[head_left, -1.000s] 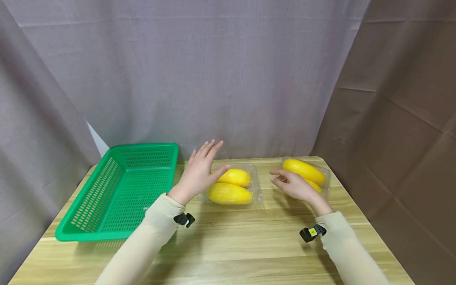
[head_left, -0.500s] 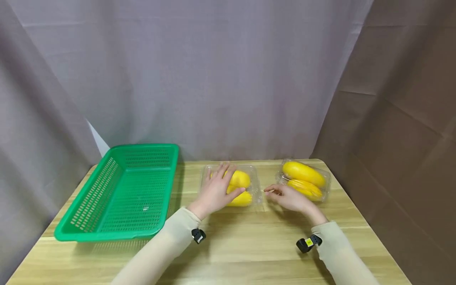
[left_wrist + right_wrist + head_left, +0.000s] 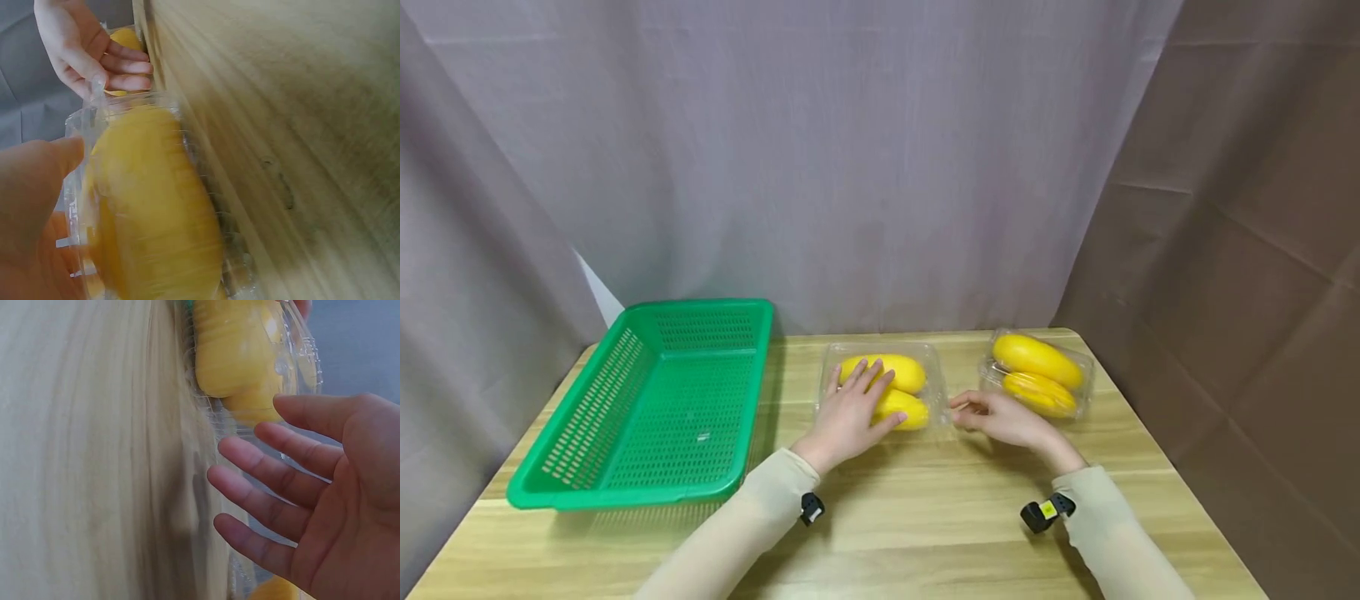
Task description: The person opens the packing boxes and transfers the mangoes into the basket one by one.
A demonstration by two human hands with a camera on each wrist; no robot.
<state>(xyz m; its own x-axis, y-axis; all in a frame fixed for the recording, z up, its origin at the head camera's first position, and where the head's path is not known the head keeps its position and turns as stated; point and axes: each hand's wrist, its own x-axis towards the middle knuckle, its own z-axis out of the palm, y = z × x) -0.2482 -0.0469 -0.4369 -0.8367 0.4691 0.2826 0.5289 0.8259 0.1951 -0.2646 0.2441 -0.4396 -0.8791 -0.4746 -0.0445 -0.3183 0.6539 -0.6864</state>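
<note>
A clear plastic clamshell box (image 3: 934, 375) holding two oblong yellow melon-like fruits (image 3: 904, 372) lies in the middle of the table. Over its lid rests my left hand (image 3: 847, 417), palm down with the fingers spread. My right hand (image 3: 1000, 417) is beside the box's right edge, fingers loosely bent. In the right wrist view its thumb and index fingertips (image 3: 265, 429) are right at the box's rim. The left wrist view has the right thumb (image 3: 87, 65) at a thin plastic edge of the box. Beyond the right hand lies a second clear box (image 3: 1086, 367) with two similar fruits.
A green perforated plastic basket (image 3: 752, 417) stands at the left with nothing in it. The wooden table (image 3: 910, 517) ends at a grey curtain (image 3: 880, 167) behind and a brown one (image 3: 1247, 292) on the right. Black cameras are strapped on both wrists.
My left hand has come down from above onto the middle box's lid. My right hand has moved left, away from the right box to the middle box's edge.
</note>
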